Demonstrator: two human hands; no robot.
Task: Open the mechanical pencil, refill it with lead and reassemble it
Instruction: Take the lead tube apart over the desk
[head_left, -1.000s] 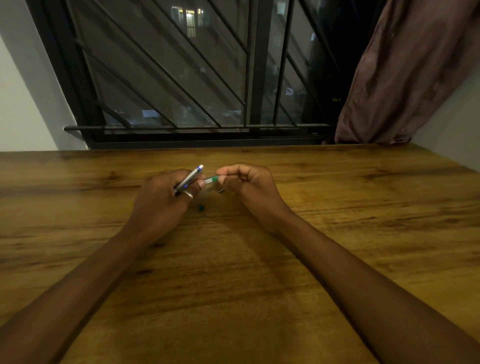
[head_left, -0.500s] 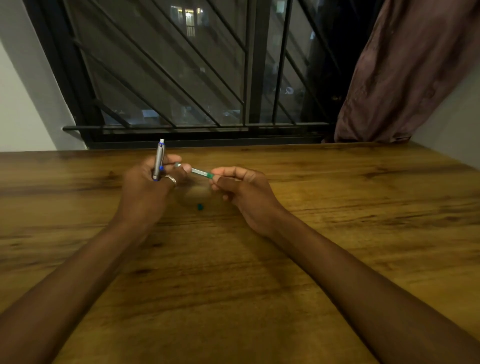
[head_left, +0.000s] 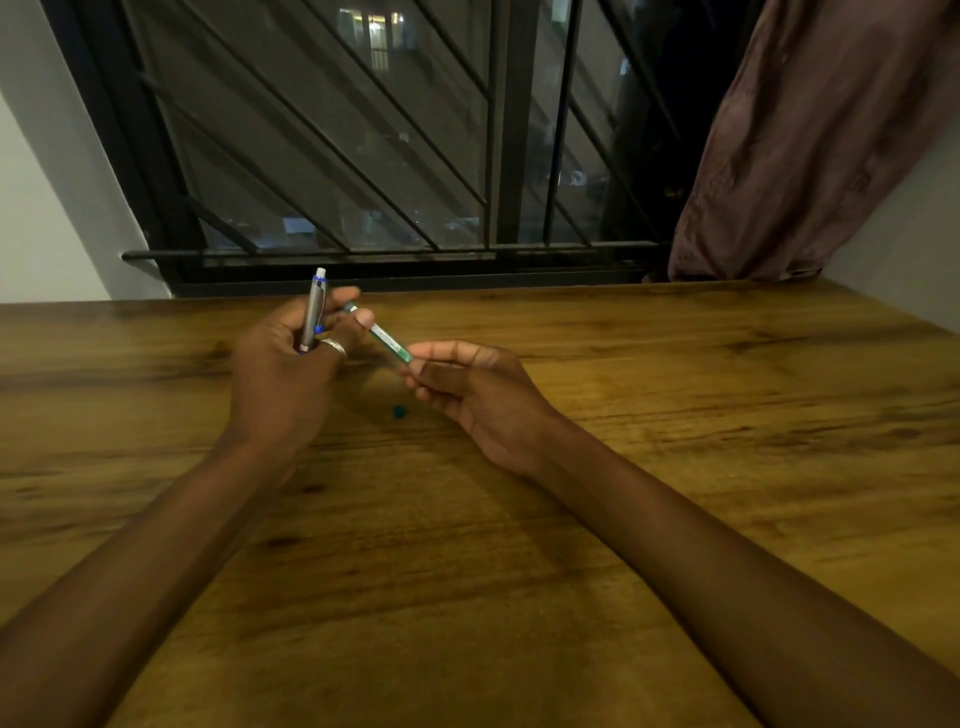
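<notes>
A silver and blue mechanical pencil (head_left: 314, 310) stands nearly upright in my left hand (head_left: 291, 364), white tip up. That hand wears a ring, and its thumb and forefinger also pinch the far end of a thin green lead tube (head_left: 387, 339). My right hand (head_left: 470, 395) grips the tube's near end between thumb and fingers. The tube slants between the two hands above the wooden table (head_left: 675, 415). A small green cap (head_left: 399, 411) lies on the table below the tube.
A barred window (head_left: 395, 156) runs along the table's far edge. A brown curtain (head_left: 810, 145) hangs at the back right, touching the table's corner. White walls stand at both sides.
My left hand has swung the pencil from slanted to upright and moved left and away. The green tube has been drawn out longer between the two hands.
</notes>
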